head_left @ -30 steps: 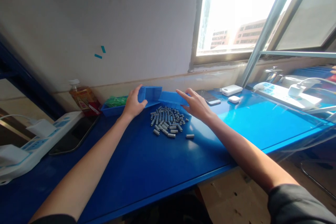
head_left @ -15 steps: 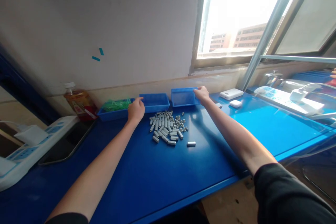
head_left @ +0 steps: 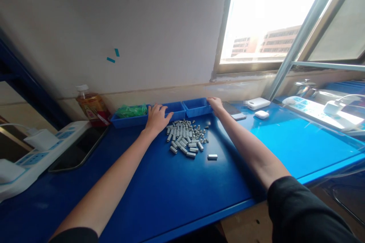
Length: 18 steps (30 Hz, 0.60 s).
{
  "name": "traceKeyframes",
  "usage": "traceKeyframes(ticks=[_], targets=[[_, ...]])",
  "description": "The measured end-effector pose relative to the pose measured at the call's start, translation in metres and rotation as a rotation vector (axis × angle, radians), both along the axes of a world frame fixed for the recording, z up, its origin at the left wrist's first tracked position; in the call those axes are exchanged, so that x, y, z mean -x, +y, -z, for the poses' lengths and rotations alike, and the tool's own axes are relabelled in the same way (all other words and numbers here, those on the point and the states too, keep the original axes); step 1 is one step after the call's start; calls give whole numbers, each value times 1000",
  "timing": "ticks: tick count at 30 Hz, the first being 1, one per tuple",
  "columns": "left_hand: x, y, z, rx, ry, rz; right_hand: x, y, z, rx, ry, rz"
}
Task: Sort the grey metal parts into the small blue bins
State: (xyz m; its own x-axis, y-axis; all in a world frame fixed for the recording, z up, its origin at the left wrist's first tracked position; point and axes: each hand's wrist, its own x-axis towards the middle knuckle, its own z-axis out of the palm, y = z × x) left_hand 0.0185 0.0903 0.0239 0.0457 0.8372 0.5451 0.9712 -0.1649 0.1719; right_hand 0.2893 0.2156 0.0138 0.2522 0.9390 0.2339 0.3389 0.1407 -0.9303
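Tray [head_left: 198, 112] behind metal pieces [head_left: 183, 133], with outer end pinched in right hand [head_left: 216, 105], left hand [head_left: 156, 119] half spread at middle tray [head_left: 180, 115], seemingly holding nothing: better to slide gently, keeping rims aligned.

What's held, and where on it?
Right hand: right blue bin, by its right end. Left hand: spread at middle bin, no clear grip.

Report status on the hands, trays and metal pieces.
Left hand open at middle blue tray. Right hand holding right blue tray by its edge. Metal pieces heaped in front, one lying apart.
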Motion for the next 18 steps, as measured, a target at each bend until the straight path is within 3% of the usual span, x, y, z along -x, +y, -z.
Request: traceKeyframes(ticks=[5,10,13,16,18], targets=[[6,7,-1,123,147,94,13,-7,3,-9,10,10],[7,10,-3,166,181,174,31,-16,5,11,-8,169],[6,4,-12,159,189,197,37,-22,-1,37,-16,235],[15,-1,-33,55,95,107,33,-32,-12,45,-40,259],[32,-1,-49,-27,-43,-100,26,-44,-15,7,-81,243]])
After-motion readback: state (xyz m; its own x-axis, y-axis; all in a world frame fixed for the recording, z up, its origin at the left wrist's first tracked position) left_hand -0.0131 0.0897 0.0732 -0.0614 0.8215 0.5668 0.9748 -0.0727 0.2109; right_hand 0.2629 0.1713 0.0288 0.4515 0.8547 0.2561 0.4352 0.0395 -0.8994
